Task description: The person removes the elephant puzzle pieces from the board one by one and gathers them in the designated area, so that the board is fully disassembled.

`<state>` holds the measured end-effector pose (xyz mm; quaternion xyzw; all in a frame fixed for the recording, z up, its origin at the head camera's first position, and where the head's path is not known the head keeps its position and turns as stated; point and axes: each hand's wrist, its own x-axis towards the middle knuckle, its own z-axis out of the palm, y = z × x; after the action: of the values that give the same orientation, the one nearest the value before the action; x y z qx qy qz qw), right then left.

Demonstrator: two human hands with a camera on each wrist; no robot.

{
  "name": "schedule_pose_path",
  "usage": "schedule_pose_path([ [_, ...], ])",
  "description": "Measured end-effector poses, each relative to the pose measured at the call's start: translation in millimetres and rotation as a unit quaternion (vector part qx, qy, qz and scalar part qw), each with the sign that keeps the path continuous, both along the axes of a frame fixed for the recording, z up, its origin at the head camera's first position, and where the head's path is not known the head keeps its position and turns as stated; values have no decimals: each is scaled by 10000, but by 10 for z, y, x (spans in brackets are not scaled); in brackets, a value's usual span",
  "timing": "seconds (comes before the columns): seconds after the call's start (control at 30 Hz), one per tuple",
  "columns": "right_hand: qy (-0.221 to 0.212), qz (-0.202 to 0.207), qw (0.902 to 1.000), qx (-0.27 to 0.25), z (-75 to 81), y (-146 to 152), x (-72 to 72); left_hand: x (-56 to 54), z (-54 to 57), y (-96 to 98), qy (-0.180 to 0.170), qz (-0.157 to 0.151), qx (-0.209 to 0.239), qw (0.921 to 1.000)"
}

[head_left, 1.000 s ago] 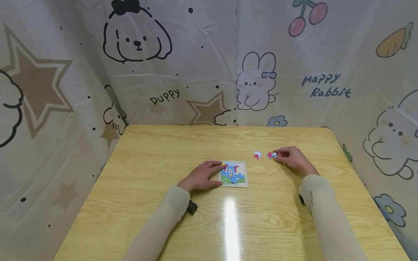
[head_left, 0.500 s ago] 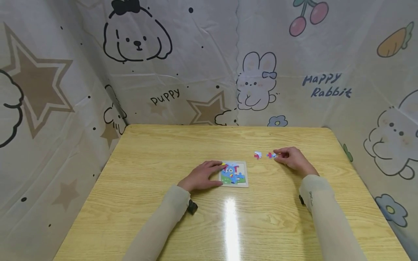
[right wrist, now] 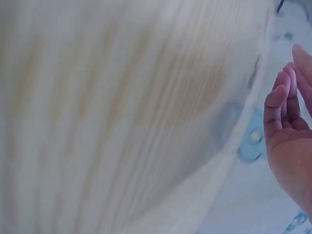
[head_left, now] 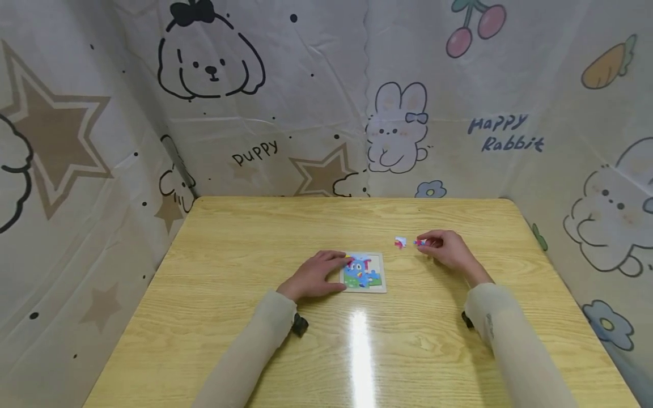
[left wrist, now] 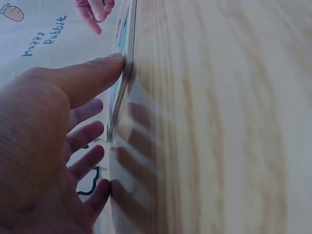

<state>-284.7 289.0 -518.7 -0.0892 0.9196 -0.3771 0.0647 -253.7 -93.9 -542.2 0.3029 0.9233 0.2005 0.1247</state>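
My left hand (head_left: 317, 275) rests against the left side of a small jigsaw board (head_left: 385, 272) with a blue elephant picture. Its fingers lie over the upper left corner, and the thumb touches the lower left edge. In the left wrist view the left hand (left wrist: 53, 126) has its thumb on the board's rim (left wrist: 114, 119) and its fingers spread. My right hand (head_left: 446, 249) is over a red and blue puzzle piece (head_left: 419, 242), thumb and forefinger slightly apart and partly covering it. In the right wrist view the right hand (right wrist: 290, 126) shows bent fingers.
A white and pink puzzle piece (head_left: 400, 242) lies between the board and the right hand. All of this is on a wood-grain table (head_left: 245, 238). A printed cloth (head_left: 316, 102) hangs behind the table and along both sides.
My right hand has shifted a little to the left and covers more of the red and blue puzzle piece. The left hand and the board stay as they were.
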Motion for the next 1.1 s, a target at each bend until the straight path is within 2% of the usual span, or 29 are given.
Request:
schedule_pose_path([
  [0.17,-139,272,9994,-167,67,-291,127,-3,4,27,16,50,146,9999],
  [0.37,-411,739,9962,-211,50,-561,226,27,13,117,27,138,298,9995],
  [0.63,-487,1302,9898,-304,35,-804,325,77,-7,258,205,558,367,9976],
  [0.93,-618,1372,9886,-113,47,-969,352,68,-63,322,378,755,265,9961],
  [1.1,-573,1387,9886,-77,15,-1011,353,78,-45,351,469,800,185,9955],
])
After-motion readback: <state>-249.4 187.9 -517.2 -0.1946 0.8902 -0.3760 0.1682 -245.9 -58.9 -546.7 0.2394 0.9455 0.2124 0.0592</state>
